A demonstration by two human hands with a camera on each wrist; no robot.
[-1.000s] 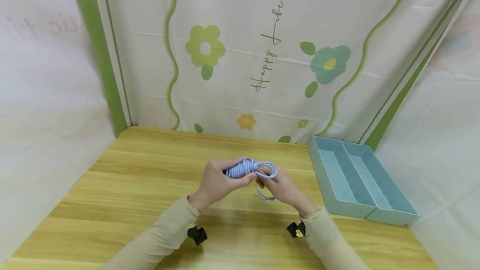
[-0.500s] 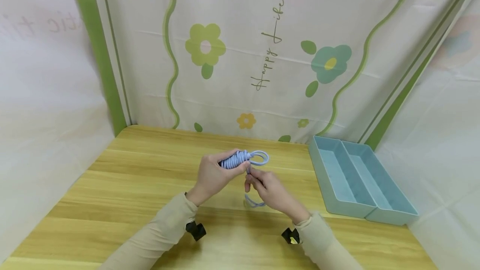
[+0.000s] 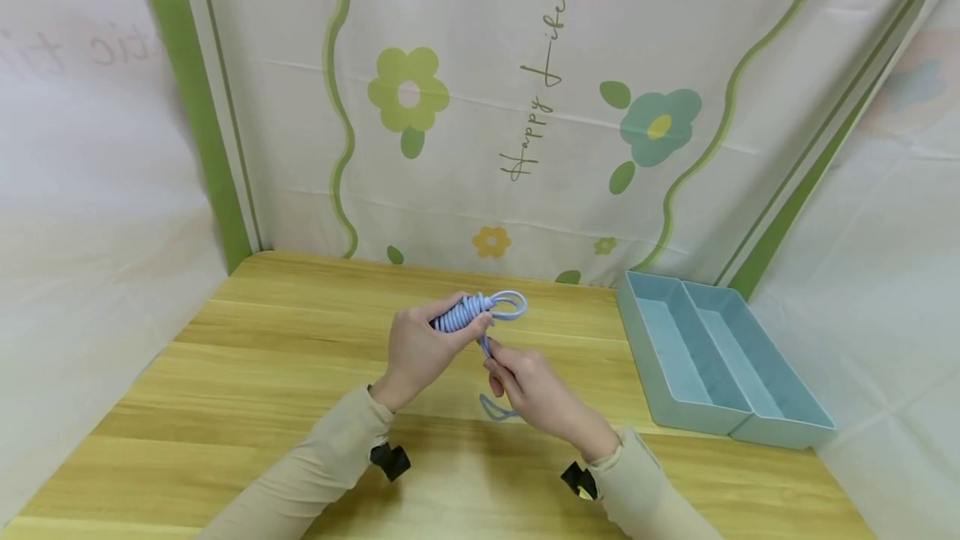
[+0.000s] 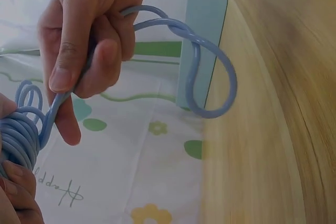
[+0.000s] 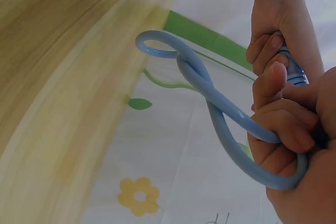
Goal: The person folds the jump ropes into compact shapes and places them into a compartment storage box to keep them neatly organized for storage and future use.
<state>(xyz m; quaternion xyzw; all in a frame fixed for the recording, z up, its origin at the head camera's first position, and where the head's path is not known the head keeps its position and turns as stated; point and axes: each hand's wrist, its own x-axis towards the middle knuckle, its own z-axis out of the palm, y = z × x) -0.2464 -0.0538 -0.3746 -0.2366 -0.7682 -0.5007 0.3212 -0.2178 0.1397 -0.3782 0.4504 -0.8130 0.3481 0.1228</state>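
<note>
A light blue cord [image 3: 459, 314] is wound into a tight bundle, with loops standing out at its right end. My left hand [image 3: 420, 346] grips the wound part, thumb along the near side. Just below and right, my right hand [image 3: 542, 390] pinches the cord's doubled tail between thumb and fingers, and the tail runs taut up to the bundle. A twisted loop of the tail [image 4: 212, 77] hangs free beyond the right hand, well shown in the left wrist view. In the right wrist view the same twisted loop [image 5: 210, 93] comes out of the curled right fingers.
A pale blue two-compartment tray [image 3: 720, 357] stands at the right of the wooden table [image 3: 247, 390]. White flowered curtains [image 3: 465, 107] hang behind the table and at both sides. Dark camera mounts [image 3: 391, 462] sit at the wrists.
Both hands have shifted left with the bundle. The right hand has come out from behind the end loops and down, drawing the doubled tail away from the bundle.
</note>
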